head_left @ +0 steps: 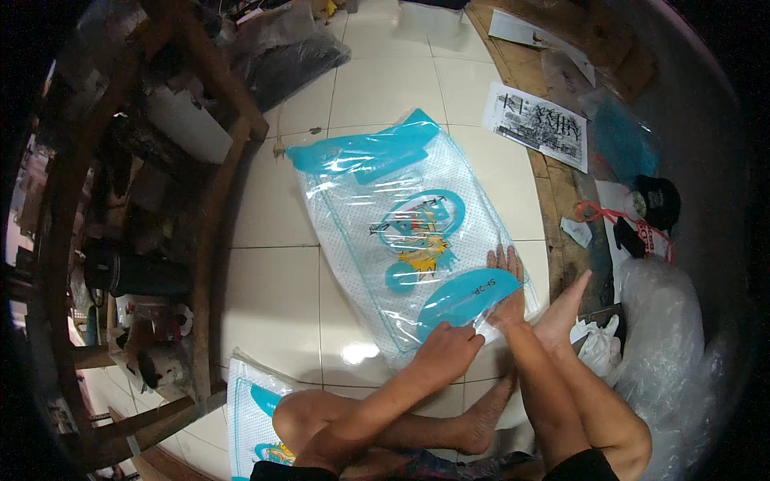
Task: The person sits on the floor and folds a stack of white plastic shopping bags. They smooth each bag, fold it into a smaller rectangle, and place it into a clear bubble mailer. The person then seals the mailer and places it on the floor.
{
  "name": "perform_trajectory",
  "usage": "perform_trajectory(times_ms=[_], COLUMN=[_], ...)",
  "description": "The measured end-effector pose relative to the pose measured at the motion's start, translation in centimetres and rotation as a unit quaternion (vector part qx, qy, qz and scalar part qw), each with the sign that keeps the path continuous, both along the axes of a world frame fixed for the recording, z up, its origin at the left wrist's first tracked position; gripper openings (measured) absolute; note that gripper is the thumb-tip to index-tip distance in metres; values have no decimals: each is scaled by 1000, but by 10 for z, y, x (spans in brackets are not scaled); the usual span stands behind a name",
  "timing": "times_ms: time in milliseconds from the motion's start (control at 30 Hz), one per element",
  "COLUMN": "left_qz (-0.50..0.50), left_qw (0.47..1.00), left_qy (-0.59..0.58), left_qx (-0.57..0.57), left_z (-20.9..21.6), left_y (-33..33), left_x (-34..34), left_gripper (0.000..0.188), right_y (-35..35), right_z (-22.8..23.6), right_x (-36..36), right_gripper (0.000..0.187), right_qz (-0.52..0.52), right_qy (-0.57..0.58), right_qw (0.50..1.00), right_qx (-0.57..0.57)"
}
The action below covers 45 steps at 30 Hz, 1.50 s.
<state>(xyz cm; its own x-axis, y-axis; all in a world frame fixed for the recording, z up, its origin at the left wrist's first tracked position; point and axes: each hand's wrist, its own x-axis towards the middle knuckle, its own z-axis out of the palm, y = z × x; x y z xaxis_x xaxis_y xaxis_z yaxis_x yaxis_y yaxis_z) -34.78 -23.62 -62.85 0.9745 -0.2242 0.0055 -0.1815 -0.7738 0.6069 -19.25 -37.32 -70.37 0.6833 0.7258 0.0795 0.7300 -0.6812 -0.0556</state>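
A flat white dotted piece with turquoise ends and a yellow cartoon print [417, 228] lies on the floor inside a clear plastic bag [345, 264]. At the bag's near end, my left hand [449, 350] is closed, its fingers pinching the plastic edge beside a turquoise half-round patch [461, 303]. My right hand [507, 297] lies flat over the near right corner, fingers stretched out and pressing on the plastic. What is under my right palm is hidden.
A similar bagged piece [249, 405] lies by my left knee. A wooden rack [228, 184] stands left. On the right are a printed sheet [536, 127], a crumpled white bag [601, 341], a red cord [593, 210] and heaped clear plastic [662, 321]. Grey plastic [297, 64] lies far left.
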Motion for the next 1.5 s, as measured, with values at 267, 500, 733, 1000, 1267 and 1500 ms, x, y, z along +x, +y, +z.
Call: perform_trajectory(times_ms=[267, 500, 733, 1000, 1267, 1500], left_qz=[174, 597, 663, 583, 519, 584], left_qw=[981, 801, 700, 743, 605, 686], left_qy=[26, 23, 149, 159, 100, 197], left_qx=[-78, -36, -220, -287, -596, -387], left_z=[-2, -31, -68, -45, -65, -45], left_y=[19, 67, 56, 57, 52, 21], left_x=[-19, -59, -52, -65, -70, -82], left_gripper=[35, 73, 85, 64, 44, 62], right_y=[-33, -94, -26, -24, -39, -43], right_z=[34, 88, 54, 38, 18, 42], right_x=[-36, -71, 10, 32, 46, 14], right_gripper=[55, 46, 78, 60, 59, 74], right_qz=[56, -154, -182, -120, -51, -159], right_qy=[21, 183, 155, 230, 235, 192], right_qw=[998, 967, 964, 963, 951, 968], right_qx=[-18, 91, 119, 80, 197, 24])
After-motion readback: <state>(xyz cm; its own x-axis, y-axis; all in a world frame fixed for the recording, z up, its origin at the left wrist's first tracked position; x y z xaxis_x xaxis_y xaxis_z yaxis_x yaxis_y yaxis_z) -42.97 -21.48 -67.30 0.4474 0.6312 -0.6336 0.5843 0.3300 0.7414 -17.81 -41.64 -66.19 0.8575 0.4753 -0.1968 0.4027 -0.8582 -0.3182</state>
